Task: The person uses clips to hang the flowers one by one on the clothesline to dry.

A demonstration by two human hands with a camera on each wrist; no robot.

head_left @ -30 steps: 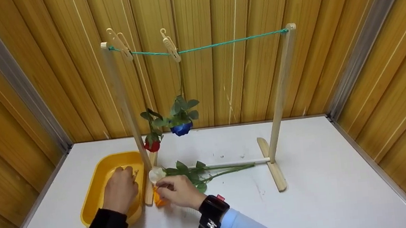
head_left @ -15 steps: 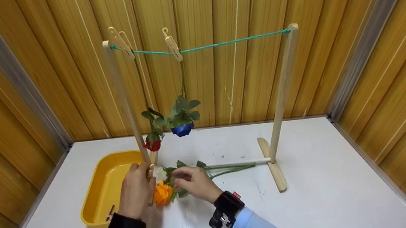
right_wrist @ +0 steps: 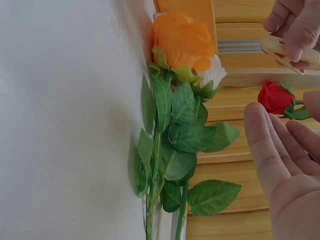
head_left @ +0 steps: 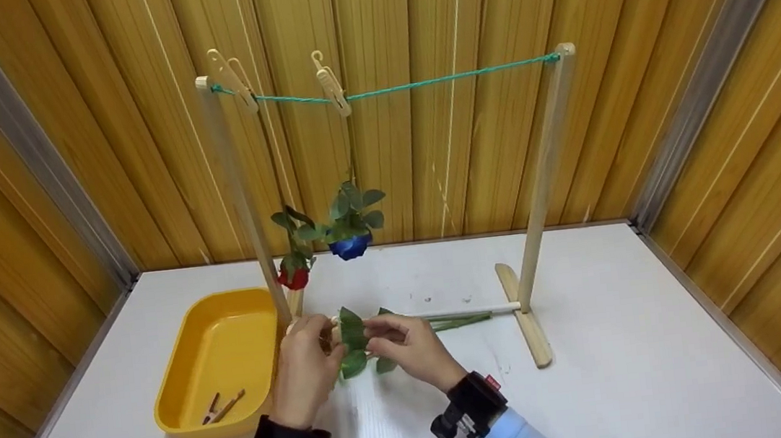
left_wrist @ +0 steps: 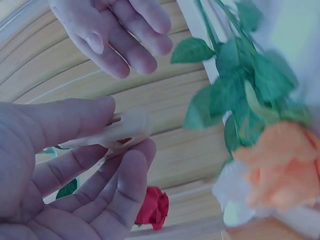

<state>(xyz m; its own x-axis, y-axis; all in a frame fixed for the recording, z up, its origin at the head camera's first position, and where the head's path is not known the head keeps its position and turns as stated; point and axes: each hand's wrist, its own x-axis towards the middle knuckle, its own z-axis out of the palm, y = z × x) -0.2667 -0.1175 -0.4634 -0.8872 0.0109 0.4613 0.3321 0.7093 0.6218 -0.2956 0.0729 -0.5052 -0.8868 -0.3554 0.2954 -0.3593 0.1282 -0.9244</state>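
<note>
Left hand fingers: the left hand (left_wrist: 70, 155) pinched a clothespin (left_wrist: 125, 131) between thumb and fingertips, the grip nearly closed around it.
Held pin, appearance: pale cream, with a rounded end and slot-like openings through the body; somewhat blurred. It lay left of centre in the left-wrist view and at the upper right of the right-wrist view.
Right hand fingers: the right hand (right_wrist: 285, 170) had its fingers extended and its thumb apart, with nothing in its hold.
Orange rose: the orange rose (right_wrist: 182, 42), full and ruffled, lay at the top of the right-wrist view, green sepals beneath the bloom.
White rose: the white rose (right_wrist: 214, 72) lay just beside it, partly covered by it.
Leaves: broad, toothed green leaves (right_wrist: 172, 145) crowded the stems; in the head view they showed between the hands.
Yellow tray: the yellow tray (head_left: 229, 345), at lower left of the head view, held two thin brownish pieces (head_left: 223, 408).
Green line: the green line (head_left: 448, 79), strung between wooden posts (head_left: 545, 174) across the upper frame, carried two cream pins (head_left: 330, 84).
Hung flowers: a red rose (head_left: 294, 278) and a blue rose (head_left: 350, 246) hung head down, left of centre.
</note>
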